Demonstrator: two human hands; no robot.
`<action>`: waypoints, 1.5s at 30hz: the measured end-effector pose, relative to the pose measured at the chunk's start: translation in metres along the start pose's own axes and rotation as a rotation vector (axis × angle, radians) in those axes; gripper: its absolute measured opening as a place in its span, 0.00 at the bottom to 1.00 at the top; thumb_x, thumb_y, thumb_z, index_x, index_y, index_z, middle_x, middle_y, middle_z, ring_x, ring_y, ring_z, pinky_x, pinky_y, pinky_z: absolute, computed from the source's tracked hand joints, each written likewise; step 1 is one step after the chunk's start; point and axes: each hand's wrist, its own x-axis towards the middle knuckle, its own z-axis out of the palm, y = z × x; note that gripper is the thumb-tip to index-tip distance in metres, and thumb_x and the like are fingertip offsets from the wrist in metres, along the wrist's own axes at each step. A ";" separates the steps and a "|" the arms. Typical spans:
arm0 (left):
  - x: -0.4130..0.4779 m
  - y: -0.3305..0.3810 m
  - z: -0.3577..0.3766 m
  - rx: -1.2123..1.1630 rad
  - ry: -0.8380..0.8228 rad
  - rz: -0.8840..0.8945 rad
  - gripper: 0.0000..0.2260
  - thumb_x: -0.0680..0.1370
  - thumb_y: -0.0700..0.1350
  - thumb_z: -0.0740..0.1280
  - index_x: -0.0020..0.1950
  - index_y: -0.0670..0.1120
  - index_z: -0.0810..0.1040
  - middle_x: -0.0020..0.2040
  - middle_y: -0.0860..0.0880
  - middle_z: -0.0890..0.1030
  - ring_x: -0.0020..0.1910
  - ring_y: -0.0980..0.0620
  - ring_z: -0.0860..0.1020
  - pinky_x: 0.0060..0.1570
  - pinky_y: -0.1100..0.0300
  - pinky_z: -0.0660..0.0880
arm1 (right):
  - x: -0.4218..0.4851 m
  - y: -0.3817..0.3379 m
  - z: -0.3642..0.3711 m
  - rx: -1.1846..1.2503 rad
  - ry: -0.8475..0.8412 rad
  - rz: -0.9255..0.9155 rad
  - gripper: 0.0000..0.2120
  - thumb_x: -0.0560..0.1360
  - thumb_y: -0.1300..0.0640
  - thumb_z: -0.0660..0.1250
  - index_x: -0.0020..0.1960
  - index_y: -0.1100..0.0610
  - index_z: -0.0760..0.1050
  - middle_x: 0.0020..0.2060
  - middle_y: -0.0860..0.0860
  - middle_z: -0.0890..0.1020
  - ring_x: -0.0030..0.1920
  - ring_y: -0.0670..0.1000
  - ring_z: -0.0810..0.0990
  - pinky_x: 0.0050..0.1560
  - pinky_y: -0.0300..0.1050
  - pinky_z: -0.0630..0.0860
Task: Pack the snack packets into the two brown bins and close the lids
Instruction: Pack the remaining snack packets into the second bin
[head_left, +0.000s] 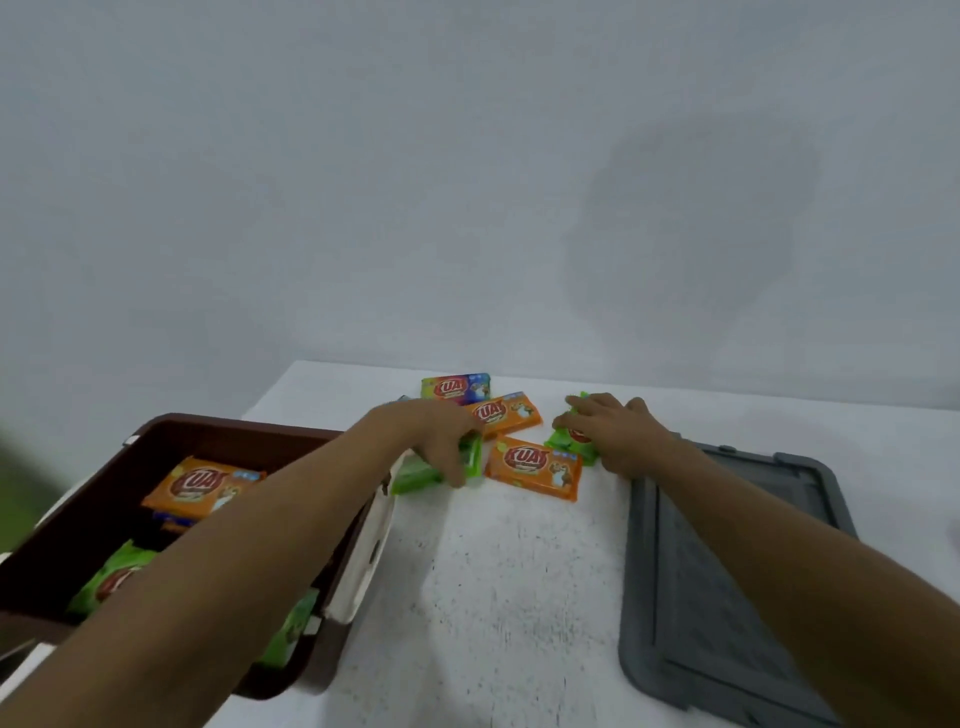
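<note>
Both arms were stretched out over the tabletop (493, 571). The left hand (441, 436) had its fingers curled round a green packet (421, 475), pinching it by the long edge. The right hand (618, 431) was bent over a second green packet (563, 434), which looked crumpled in its grip.

An orange packet (535, 467) lay flat between the two hands. Another orange packet (506, 413) and a multicoloured packet (457, 387) lay just beyond the left hand's fingertips. The open brown bin (208, 431), already part filled, sat under the left forearm. A grey lid (727, 571) lay flat under the right forearm. I saw only that one bin.

To my eye the sensible thing was to lift each packet clear before drawing it back, so as not to drag the orange ones along. The left hand's packet should go in flat on those already packed, or the lid may not seat. A lighter squeeze from the right hand would spare the contents.
</note>
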 end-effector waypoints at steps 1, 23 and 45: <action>-0.004 -0.003 -0.003 -0.156 0.038 0.023 0.21 0.70 0.53 0.73 0.60 0.49 0.73 0.54 0.49 0.78 0.52 0.48 0.77 0.50 0.55 0.74 | 0.003 0.001 0.000 0.001 -0.010 -0.023 0.34 0.76 0.63 0.64 0.76 0.43 0.55 0.78 0.48 0.53 0.77 0.54 0.51 0.67 0.60 0.60; -0.103 -0.086 -0.012 -1.506 0.508 0.130 0.06 0.80 0.36 0.58 0.48 0.45 0.72 0.40 0.44 0.78 0.30 0.52 0.79 0.31 0.61 0.77 | -0.039 -0.117 -0.090 1.266 0.298 0.102 0.04 0.77 0.54 0.66 0.49 0.52 0.79 0.35 0.49 0.83 0.35 0.50 0.77 0.36 0.44 0.71; -0.199 -0.212 0.101 -0.491 0.084 0.441 0.07 0.75 0.47 0.72 0.49 0.45 0.82 0.43 0.50 0.85 0.44 0.53 0.83 0.48 0.54 0.79 | -0.028 -0.335 -0.114 0.307 -0.184 -0.187 0.16 0.77 0.42 0.64 0.59 0.51 0.79 0.50 0.47 0.82 0.47 0.47 0.78 0.50 0.45 0.76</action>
